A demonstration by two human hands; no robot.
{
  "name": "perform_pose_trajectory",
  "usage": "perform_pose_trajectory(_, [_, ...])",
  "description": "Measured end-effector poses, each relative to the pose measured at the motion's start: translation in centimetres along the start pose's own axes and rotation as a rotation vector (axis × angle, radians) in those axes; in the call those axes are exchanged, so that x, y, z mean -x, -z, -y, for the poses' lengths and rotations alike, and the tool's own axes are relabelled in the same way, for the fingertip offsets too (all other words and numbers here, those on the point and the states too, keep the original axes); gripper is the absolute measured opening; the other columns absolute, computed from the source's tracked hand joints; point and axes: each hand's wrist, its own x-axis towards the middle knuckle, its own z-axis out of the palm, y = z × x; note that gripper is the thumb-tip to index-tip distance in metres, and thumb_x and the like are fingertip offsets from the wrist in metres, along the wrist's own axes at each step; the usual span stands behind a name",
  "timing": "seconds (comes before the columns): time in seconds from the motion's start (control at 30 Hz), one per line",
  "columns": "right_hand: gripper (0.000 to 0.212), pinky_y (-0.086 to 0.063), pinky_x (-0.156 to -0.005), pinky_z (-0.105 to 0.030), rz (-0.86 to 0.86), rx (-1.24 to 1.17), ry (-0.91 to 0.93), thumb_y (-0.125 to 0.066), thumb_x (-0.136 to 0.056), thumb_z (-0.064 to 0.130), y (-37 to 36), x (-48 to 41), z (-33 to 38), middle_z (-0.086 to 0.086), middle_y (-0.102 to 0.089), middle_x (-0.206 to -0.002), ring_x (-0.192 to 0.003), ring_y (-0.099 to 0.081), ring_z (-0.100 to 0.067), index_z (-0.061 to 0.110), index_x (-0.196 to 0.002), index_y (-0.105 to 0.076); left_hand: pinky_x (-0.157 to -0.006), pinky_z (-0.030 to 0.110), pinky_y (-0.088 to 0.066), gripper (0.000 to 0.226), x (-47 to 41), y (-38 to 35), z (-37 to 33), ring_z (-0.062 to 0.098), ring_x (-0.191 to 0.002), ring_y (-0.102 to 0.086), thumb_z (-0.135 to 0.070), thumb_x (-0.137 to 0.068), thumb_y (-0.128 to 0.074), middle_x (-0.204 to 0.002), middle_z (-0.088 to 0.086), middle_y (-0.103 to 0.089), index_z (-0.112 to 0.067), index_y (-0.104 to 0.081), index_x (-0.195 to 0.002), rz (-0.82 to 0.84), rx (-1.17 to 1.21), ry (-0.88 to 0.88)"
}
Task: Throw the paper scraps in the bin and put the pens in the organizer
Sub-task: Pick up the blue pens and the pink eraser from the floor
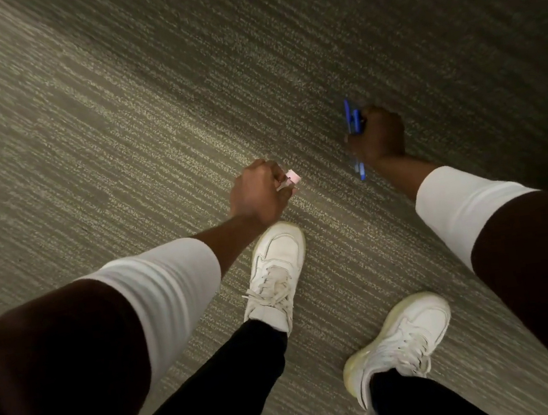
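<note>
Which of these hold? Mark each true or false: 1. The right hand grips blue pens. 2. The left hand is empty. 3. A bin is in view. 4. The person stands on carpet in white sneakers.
1. True: the right hand is closed around the blue pens.
2. False: the left hand is closed on pale paper scraps.
3. False: neither bin nor organizer shows, only the carpet.
4. True: both white sneakers are on the striped carpet.
</note>
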Motion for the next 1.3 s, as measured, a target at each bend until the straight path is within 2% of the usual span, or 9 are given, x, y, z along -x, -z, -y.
perform_pose_trajectory(0.27, [0.024,-0.039,-0.073,-0.027,0.053,-0.096,-0.09,-0.076,-0.083,0.024,7.0,8.7,-2.2,-0.01,-0.075,-0.095,-0.088,-0.07,-0.03,0.017,-0.102,-0.063,-0.075,0.041,-0.062,0.026,3.7,2.4,-7.3,0.027,-0.085,-0.073,-0.037,-0.084,-0.089,-0.096,0.004,-0.076,-0.019,-0.076,-0.097,0.027,0.039,-0.022])
perform_pose_trajectory(0.57, [0.01,-0.049,-0.073,-0.034,-0.042,-0.204,-0.16,-0.074,-0.084,0.019,18.0,23.1,-0.9,-0.006,-0.074,-0.077,-0.076,-0.069,-0.028,0.013,-0.085,-0.066,-0.073,0.038,-0.059,0.023,9.8,8.9,-15.5,0.024,-0.084,-0.073,-0.038,-0.083,-0.089,-0.093,0.002,-0.076,-0.022,-0.073,-0.09,0.065,0.059,-0.09])
perform_pose_trajectory(0.63, [0.01,-0.045,-0.069,-0.028,-0.059,-0.263,-0.192,-0.075,-0.082,0.018,20.1,25.9,-0.7,0.003,-0.073,-0.07,-0.069,-0.067,-0.014,0.017,-0.082,-0.065,-0.077,0.04,-0.061,0.023,11.4,10.6,-17.2,0.024,-0.086,-0.073,-0.036,-0.084,-0.089,-0.096,0.003,-0.076,-0.02,-0.076,-0.094,0.082,0.063,-0.109])
perform_pose_trajectory(0.77, [0.017,-0.039,-0.06,0.003,-0.146,-0.395,-0.242,-0.076,-0.082,0.006,23.5,29.9,-0.7,0.025,-0.059,-0.056,-0.05,-0.056,0.025,0.018,-0.082,-0.065,-0.078,0.043,-0.062,0.023,14.1,13.5,-20.0,0.023,-0.084,-0.073,-0.032,-0.084,-0.09,-0.092,0.002,-0.076,-0.017,-0.076,-0.095,0.099,0.065,-0.15])
perform_pose_trajectory(0.83, [0.025,-0.05,-0.067,-0.003,-0.167,-0.435,-0.258,-0.075,-0.082,0.004,25.0,31.2,-0.8,0.019,-0.063,-0.061,-0.054,-0.066,0.016,0.02,-0.098,-0.064,-0.078,0.042,-0.062,0.025,15.2,14.5,-21.5,0.022,-0.084,-0.073,-0.032,-0.083,-0.09,-0.092,0.0,-0.076,-0.016,-0.078,-0.097,0.101,0.063,-0.168])
perform_pose_trajectory(0.9, [0.037,-0.064,-0.075,-0.035,-0.161,-0.493,-0.252,-0.073,-0.086,0.003,26.4,32.3,-0.7,0.01,-0.066,-0.066,-0.063,-0.077,-0.006,0.021,-0.116,-0.06,-0.078,0.041,-0.062,0.027,16.3,15.4,-22.9,0.02,-0.084,-0.073,-0.033,-0.083,-0.091,-0.092,-0.001,-0.076,-0.015,-0.079,-0.099,0.104,0.063,-0.185])
perform_pose_trajectory(0.97, [0.041,-0.064,-0.074,-0.047,-0.174,-0.511,-0.219,-0.071,-0.09,0.004,28.1,33.3,-0.6,0.008,-0.066,-0.069,-0.065,-0.078,-0.013,0.023,-0.123,-0.057,-0.077,0.04,-0.062,0.028,17.6,16.2,-24.4,0.019,-0.082,-0.073,-0.035,-0.082,-0.091,-0.091,-0.001,-0.077,-0.016,-0.079,-0.099,0.105,0.051,-0.208])
perform_pose_trajectory(1.13, [0.036,-0.062,-0.074,-0.05,-0.234,-0.466,-0.167,-0.072,-0.089,0.011,33.5,35.2,-0.4,-0.008,-0.07,-0.079,-0.071,-0.076,-0.028,0.032,-0.116,-0.061,-0.075,0.037,-0.063,0.028,20.9,18.2,-28.4,0.013,-0.075,-0.072,-0.037,-0.08,-0.092,-0.084,-0.007,-0.075,-0.019,-0.078,-0.097,0.104,0.071,-0.226])
perform_pose_trajectory(1.3, [0.022,-0.065,-0.07,-0.048,-0.254,-0.529,-0.168,-0.068,-0.098,0.02,39.1,36.9,0.0,0.005,-0.071,-0.075,-0.061,-0.077,-0.008,0.033,-0.115,-0.062,-0.074,0.039,-0.065,0.026,23.8,20.2,-32.5,0.009,-0.068,-0.071,-0.037,-0.078,-0.093,-0.076,-0.012,-0.073,-0.023,-0.078,-0.093,0.103,0.092,-0.259])
